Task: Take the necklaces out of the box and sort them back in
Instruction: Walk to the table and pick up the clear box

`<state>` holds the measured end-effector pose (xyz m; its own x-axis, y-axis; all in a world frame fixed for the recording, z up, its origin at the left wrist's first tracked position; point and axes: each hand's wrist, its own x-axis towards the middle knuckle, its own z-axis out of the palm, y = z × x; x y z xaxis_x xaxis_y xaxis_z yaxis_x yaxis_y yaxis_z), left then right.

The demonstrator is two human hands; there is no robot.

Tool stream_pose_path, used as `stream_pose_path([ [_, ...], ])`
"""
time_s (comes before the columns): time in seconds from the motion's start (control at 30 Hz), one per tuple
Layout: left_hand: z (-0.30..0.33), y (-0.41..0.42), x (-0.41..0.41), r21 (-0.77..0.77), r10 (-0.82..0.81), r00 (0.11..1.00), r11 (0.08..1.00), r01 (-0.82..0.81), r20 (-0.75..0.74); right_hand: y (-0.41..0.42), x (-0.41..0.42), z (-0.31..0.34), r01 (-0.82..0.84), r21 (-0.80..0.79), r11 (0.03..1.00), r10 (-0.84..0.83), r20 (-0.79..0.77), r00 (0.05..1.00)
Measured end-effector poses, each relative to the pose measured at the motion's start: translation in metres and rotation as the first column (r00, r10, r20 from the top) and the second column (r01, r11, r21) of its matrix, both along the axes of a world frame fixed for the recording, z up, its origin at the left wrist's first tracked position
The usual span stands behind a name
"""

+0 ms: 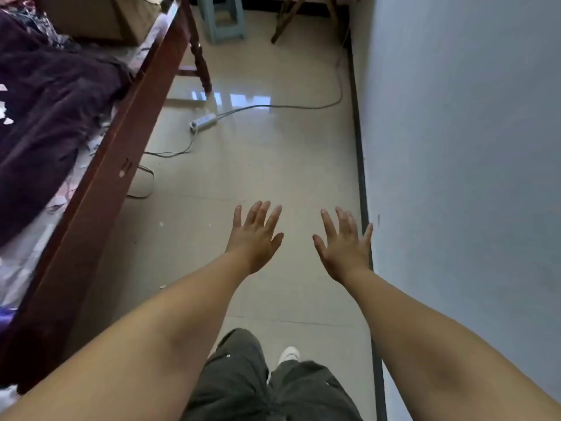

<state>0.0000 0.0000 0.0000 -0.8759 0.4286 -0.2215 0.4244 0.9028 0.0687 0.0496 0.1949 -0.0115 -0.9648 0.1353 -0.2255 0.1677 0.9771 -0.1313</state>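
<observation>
While both arms reach forward over bare floor, the left hand and right hand hold nothing, fingers spread apart; neither box nor necklaces are in view, so they must be found first. Ahead, one power strip and its cable could trip a step. Count: two hands, one strip, one bed, one stool.

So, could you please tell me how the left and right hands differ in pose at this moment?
The left hand is over open floor tiles, while the right hand is close beside the blue-grey wall. The left hand's fingers lean right and sit fairly close together; the right hand's fingers lean left and are splayed wider. Both are open, back up, stretched forward and holding nothing; no box or necklaces are in view.
</observation>
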Motion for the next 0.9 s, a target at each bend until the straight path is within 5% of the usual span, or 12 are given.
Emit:
stream_pose_path([
  [0.23,-0.016,0.005,-0.066,0.026,0.043,0.999,0.999,-0.043,0.034,0.010,-0.063,-0.017,0.011,-0.018,1.000,-0.009,0.068,0.998],
  [0.7,0.005,-0.009,-0.350,0.064,0.134,0.991,0.989,-0.135,0.023,0.017,-0.326,0.012,0.127,0.000,0.992,-0.126,0.049,0.991],
  [0.9,-0.004,0.033,-0.454,0.026,0.039,0.999,0.999,-0.039,0.031,0.051,-0.428,0.001,0.169,-0.025,0.985,-0.168,0.048,0.985],
])
